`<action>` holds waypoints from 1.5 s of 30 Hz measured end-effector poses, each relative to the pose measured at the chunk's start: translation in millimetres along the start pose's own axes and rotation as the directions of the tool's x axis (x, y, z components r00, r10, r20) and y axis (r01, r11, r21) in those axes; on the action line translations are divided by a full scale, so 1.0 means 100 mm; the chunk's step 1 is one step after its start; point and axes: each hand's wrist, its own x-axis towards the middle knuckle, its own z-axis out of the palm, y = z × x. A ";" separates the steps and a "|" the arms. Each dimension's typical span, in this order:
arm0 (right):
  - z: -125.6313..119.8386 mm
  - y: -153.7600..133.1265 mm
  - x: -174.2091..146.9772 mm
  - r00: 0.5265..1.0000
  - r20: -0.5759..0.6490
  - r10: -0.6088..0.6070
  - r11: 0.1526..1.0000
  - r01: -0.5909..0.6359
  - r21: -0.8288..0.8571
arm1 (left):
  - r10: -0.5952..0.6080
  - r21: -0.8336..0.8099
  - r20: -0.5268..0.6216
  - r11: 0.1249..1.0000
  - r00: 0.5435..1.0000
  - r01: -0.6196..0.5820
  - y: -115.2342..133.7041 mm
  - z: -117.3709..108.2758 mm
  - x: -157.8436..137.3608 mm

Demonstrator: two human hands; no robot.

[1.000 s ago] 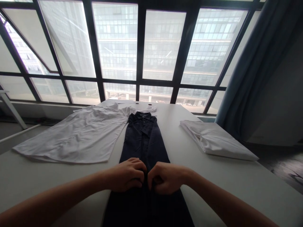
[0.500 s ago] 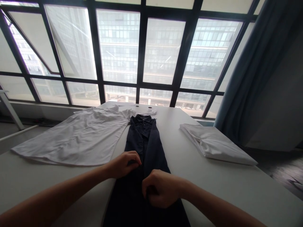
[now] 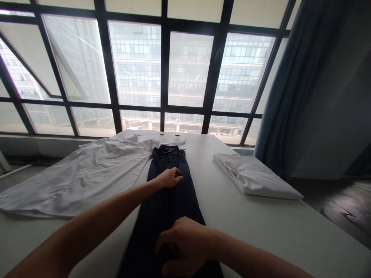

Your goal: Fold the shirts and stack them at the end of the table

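A dark navy shirt (image 3: pixel 171 200) lies lengthwise in front of me, folded narrow, its buttoned collar at the far end. Over its upper part, just below the collar, my left hand (image 3: pixel 170 177) has its fingers curled down and closed on the cloth. Nearer to me, my right hand (image 3: pixel 188 245) hovers over or touches the lower part of the shirt. Its thumb and fingers are bent but apart, with no cloth seen between them.
A white shirt (image 3: pixel 89 173) is spread out at the left, beside the navy one. On the right of the white table (image 3: pixel 240 231) rests a folded white garment (image 3: pixel 257 175). Windows (image 3: pixel 188 69) stand beyond the far edge, and a blue curtain (image 3: pixel 285 92) hangs at the right.
My left hand has moved up the navy shirt toward the collar. My right hand has come slightly nearer to me, and its fingers have loosened. The view has shifted a little.
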 end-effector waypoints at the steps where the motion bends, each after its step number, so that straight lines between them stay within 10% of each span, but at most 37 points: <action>1: 0.00 0.00 0.00 1.000 0.011 0.004 1.000 -0.004 -0.009 | -0.061 -0.010 -0.024 0.998 0.998 0.061 0.00 0.03 0.20; 6: 0.08 0.13 -0.04 0.996 -0.023 -0.081 0.994 0.079 -0.070 | -0.136 -0.001 -0.083 0.991 0.987 0.137 -0.08 0.08 0.82; 11: 0.15 0.22 -0.07 0.990 0.004 -0.142 0.987 0.142 -0.078 | -0.072 0.071 -0.129 0.994 0.989 0.081 -0.22 0.16 0.80; 17: -0.08 0.13 -0.13 0.992 0.094 -0.082 0.985 0.067 0.157 | 0.244 0.098 -0.132 0.968 0.961 -0.232 -0.29 0.04 0.39; 20: -0.31 0.35 -0.23 0.982 -0.127 0.143 0.978 -0.120 0.172 | 0.386 0.158 -0.112 0.917 0.916 -0.367 -0.43 -0.19 -0.03; 25: -0.51 0.97 -0.42 0.825 -0.464 0.323 0.898 -0.421 -0.123 | 0.409 0.162 0.028 0.899 0.912 -0.408 -0.85 -0.51 -0.78; 35: -0.48 0.90 -0.40 0.914 -0.302 0.270 0.933 -0.326 -0.151 | 0.414 -0.032 0.331 0.903 0.848 -0.429 -1.01 -0.70 -1.20; 45: -0.48 0.61 -0.37 0.976 -0.161 0.149 0.975 -0.119 0.185 | 0.554 -0.177 0.267 0.833 0.789 -0.525 -0.48 -0.59 -1.36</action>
